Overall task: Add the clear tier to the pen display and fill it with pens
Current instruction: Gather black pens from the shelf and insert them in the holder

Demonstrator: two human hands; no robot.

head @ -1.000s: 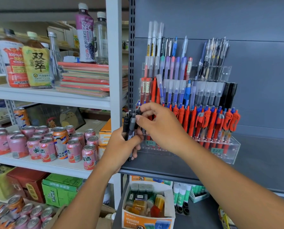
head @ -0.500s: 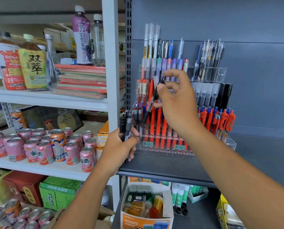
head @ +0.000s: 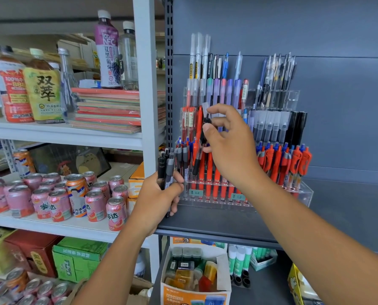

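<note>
Now, from the head view, filling is underway. The tier (head: 305,192) sits at the front of the display (head: 291,100) on the shelf (head: 227,221), with red pens (head: 216,179) across it and a few grey ones (head: 184,157) at its left end. The right hand (head: 232,148) pinches a black pen (head: 197,160) by its top, tilted, tip down over those left slots. The left hand (head: 159,199) grips a bundle (head: 167,170) of spare pens just beside the display. Next, I judge, the tip needs lining up with a free hole, then lowering straight.
</note>
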